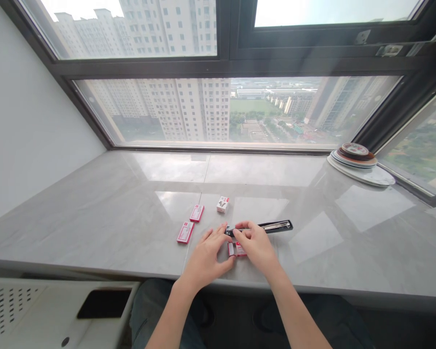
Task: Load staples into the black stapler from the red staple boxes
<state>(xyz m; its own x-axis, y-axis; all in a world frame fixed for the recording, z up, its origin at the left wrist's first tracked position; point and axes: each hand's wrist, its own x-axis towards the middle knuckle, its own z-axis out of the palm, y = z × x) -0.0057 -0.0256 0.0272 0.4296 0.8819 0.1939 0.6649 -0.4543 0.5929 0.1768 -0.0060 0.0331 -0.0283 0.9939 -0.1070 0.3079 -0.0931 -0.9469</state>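
Observation:
A long black stapler (276, 226) lies across the grey marble sill, its metal channel showing at the right. My right hand (256, 246) is closed at the stapler's left part, thumb and index finger pressed near the metal channel; anything small between them is too tiny to make out. My left hand (209, 254) rests with fingers apart, its fingertips at the stapler's left end. Between my hands sits an opened red and white box (236, 249), partly covered by my right hand. Two pink and white boxes (196, 213) (185, 232) lie to the left. Behind the stapler stands a small white box (223, 204).
Stacked round plates or mats (361, 165) stand at the sill's back right corner, by the window frame (221, 68). A white perforated chair or stand (29, 315) with a dark phone-like slab (103, 304) is below left. The sill's front edge (312, 289) runs before my legs.

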